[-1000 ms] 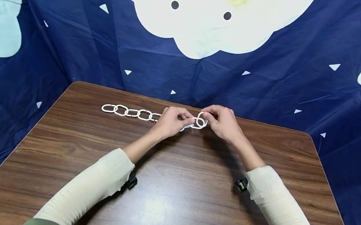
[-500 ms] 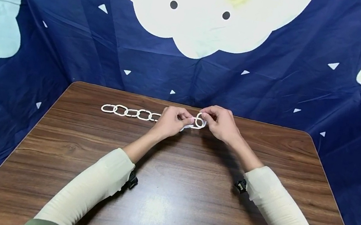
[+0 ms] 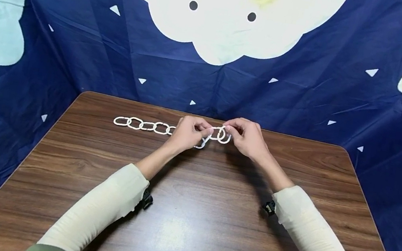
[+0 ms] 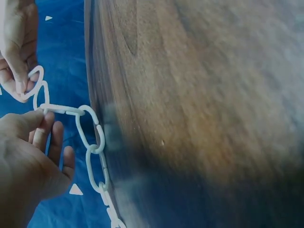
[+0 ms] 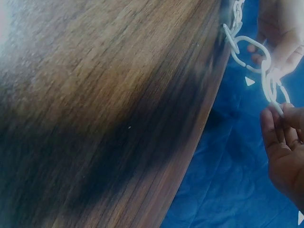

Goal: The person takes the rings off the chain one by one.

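Note:
A white plastic chain (image 3: 141,125) stretches along the far side of the table, its left part lying on the wood. My left hand (image 3: 186,134) covers the chain's middle and pinches one white link (image 4: 59,109) between thumb and fingertips. To its right, my right hand (image 3: 248,138) pinches an end link (image 4: 41,75) with thumb and forefinger. Linked loops span the short gap between the hands, raised a little off the table. From the left hand, more links (image 4: 89,164) hang down toward the tabletop. Whether each link is fully closed is too small to tell.
The brown wooden table (image 3: 188,202) has its far edge just behind both hands. A dark blue cloth (image 3: 147,64) with white clouds and triangles hangs behind and at the sides. Small black devices (image 3: 268,207) sit at both wrists.
My left hand has shifted slightly left with its link. The loops between the hands, bunched and overlapping before, are now more spread out. The right hand has barely moved.

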Demonstrator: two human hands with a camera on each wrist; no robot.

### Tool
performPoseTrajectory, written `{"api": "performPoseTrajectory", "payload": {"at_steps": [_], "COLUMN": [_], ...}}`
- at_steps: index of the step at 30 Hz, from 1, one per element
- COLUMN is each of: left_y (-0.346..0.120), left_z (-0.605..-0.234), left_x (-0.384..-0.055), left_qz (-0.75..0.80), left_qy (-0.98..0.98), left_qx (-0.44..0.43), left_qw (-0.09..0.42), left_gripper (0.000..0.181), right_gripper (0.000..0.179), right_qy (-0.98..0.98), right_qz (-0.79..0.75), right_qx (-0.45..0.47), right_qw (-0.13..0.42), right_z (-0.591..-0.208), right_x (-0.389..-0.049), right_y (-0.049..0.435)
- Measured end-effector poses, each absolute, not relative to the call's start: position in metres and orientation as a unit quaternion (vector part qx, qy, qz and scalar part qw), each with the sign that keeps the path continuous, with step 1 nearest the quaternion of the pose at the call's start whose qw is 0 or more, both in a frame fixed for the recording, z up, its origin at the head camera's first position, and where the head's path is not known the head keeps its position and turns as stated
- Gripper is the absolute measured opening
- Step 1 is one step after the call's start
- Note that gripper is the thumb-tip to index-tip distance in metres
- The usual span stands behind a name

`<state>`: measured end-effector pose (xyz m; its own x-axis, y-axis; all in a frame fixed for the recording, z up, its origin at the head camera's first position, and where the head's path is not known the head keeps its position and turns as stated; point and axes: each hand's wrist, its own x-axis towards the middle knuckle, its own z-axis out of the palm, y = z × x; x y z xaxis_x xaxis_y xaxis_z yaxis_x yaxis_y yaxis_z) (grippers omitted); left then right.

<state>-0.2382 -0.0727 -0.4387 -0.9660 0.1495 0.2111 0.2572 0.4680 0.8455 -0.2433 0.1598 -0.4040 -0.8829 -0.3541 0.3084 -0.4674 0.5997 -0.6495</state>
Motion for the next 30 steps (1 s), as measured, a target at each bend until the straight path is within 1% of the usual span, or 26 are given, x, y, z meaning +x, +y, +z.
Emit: {"api": "performPoseTrajectory", "payload": {"at_steps": [10,19,25,30], "left_y": [-0.075,-0.076,-0.078,-0.079], "left_z": [-0.436,-0.435,-0.435,-0.434], "left_x": [-0.238,-0.238,-0.238,-0.238], "left_qz": [-0.492,-0.497,-0.498,-0.498], "left_qy": [-0.861,-0.858,-0.857,-0.856], "left_qx": [-0.112,-0.118,-0.118,-0.125], "left_qw": [0.060,0.062,0.061,0.056], "left_gripper": [0.012,0.009,0.008,0.011], "right_gripper": [0.017,0.016,0.017,0.017], "right_qy": [-0.899,-0.909,-0.911,-0.911], "right_qz": [0.386,0.372,0.376,0.385], "right_qx": [0.195,0.176,0.160,0.141], "right_qw": [0.067,0.063,0.048,0.034], "right_z": [-0.402,-0.404,-0.409,-0.414], "right_x": [-0.241,-0.239,-0.238,-0.238], "right_y": [0.177,0.197,0.212,0.224]}}
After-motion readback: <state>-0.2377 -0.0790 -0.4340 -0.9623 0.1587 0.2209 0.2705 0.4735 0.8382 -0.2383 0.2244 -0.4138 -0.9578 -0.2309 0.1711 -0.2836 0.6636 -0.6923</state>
